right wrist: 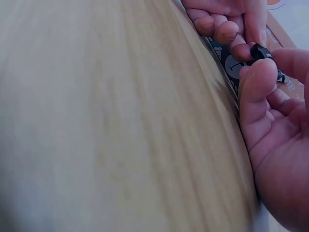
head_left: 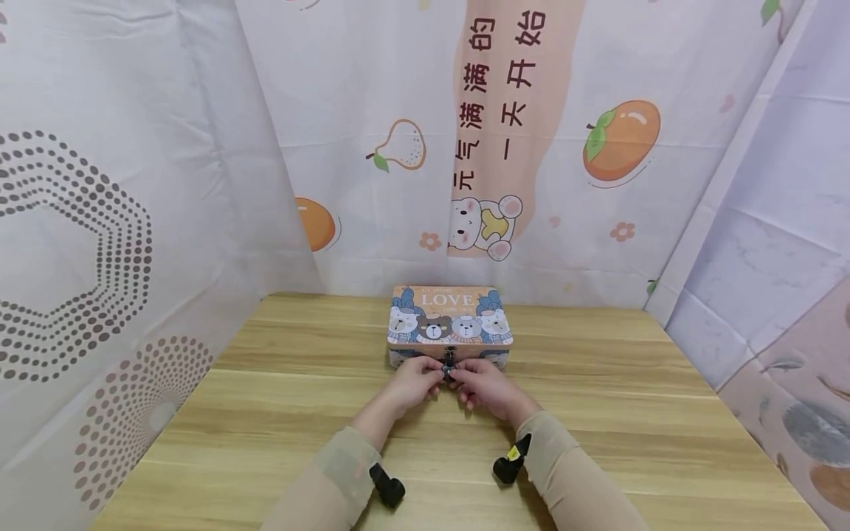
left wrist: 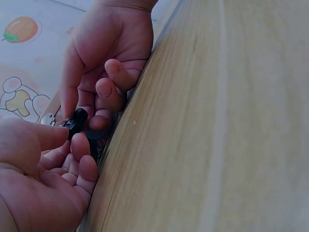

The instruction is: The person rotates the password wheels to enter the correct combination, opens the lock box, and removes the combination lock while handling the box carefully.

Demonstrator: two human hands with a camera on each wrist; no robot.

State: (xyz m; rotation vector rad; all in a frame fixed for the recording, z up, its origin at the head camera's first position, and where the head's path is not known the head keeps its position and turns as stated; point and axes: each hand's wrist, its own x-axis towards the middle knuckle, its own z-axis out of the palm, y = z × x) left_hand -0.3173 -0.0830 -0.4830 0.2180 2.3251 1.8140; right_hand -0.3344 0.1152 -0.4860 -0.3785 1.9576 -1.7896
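Note:
A tin box (head_left: 458, 317) with bears and the word LOVE on its lid stands closed, a metal clasp (head_left: 449, 356) on its front. At the clasp is a small black lock (head_left: 447, 373), seen also as a black piece (left wrist: 76, 122) in the left wrist view and a black piece (right wrist: 262, 53) in the right wrist view. My left hand (head_left: 413, 385) (left wrist: 43, 179) pinches the lock from the left, thumb against it. From the right, my right hand (head_left: 490, 387) (right wrist: 285, 125) pinches it too, with its lower fingers curled below. Fingertips partly hide the lock.
The box stands near the back edge of the wooden table (head_left: 299, 383). Behind it hangs a printed curtain (head_left: 372, 199), with more patterned cloth at the left (head_left: 166, 221) and right (head_left: 764, 243). Black wrist cameras are strapped over both sleeves.

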